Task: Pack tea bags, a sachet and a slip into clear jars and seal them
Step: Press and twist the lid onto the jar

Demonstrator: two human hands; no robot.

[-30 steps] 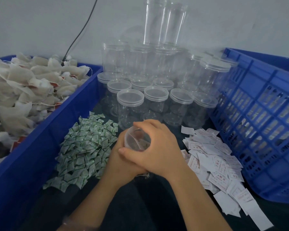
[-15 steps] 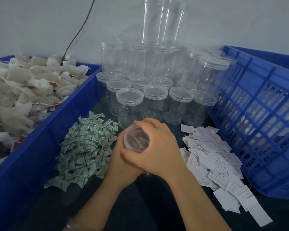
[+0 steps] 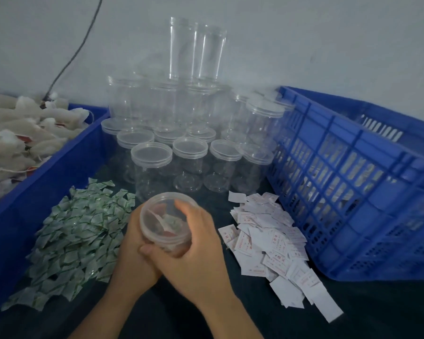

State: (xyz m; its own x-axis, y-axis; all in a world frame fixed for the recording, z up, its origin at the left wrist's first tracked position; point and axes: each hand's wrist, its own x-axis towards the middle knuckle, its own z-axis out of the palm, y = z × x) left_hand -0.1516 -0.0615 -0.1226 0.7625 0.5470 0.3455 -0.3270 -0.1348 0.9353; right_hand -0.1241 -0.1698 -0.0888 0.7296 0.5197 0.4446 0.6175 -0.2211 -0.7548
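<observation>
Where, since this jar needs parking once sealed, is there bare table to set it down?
Bare table shows nearest you, between the sachet pile and the slip pile, partly under your forearms. There is more at front right, on the near side of the blue crate. Behind the held jar, stacked jars crowd the table up to the wall.

No lettering can be read. The paper slips (image 3: 267,243) at four o'clock of the clear jar (image 3: 165,221) bear red print and the sachets (image 3: 78,231) at nine o'clock bear green print, all too small and blurred to make out.
</observation>
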